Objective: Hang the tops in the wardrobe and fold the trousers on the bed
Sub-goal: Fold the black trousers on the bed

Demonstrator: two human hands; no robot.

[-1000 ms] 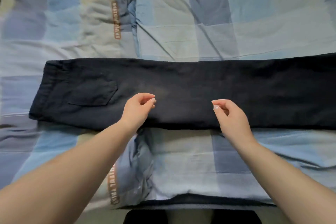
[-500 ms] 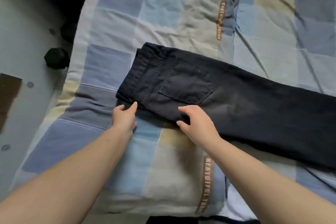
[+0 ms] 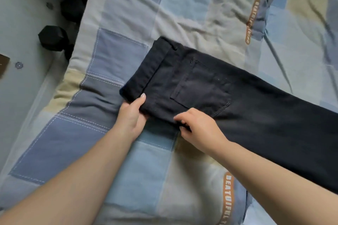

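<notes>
Far left, grey floor [image 3: 23, 23] runs beside the bed, with a black dumbbell [image 3: 52, 38] lying on it just beside the mattress edge; a second dark lump sits above it, too dim to tell. A brown patch shows at the left frame edge.

Next, the bed's patchwork quilt [image 3: 128, 14], blue, grey and tan squares with white stitching, rumpled. Orange lettering strip "BEAUTIFUL T…" [image 3: 227, 197] near the bottom, another orange strip upper right.

Your left hand [image 3: 130, 115] grips the near corner of the black trousers [image 3: 256, 115] at the waistband end: thumb on top of the fabric, the other fingers tucked beneath it. That corner looks slightly raised off the quilt.

The waistband [image 3: 146, 71] points toward the bed's left side. A back pocket [image 3: 201, 91] faces up, just right of the band.

Your right hand [image 3: 199, 128] is on the trousers' near edge, just below the pocket, fingers curled and pinching the cloth at the hem of that edge. The two hands are near each other but apart.

The trousers lie flat on the quilt, legs stacked, running diagonally off to the right frame edge. Your right forearm crosses over the near edge of the leg.
</notes>
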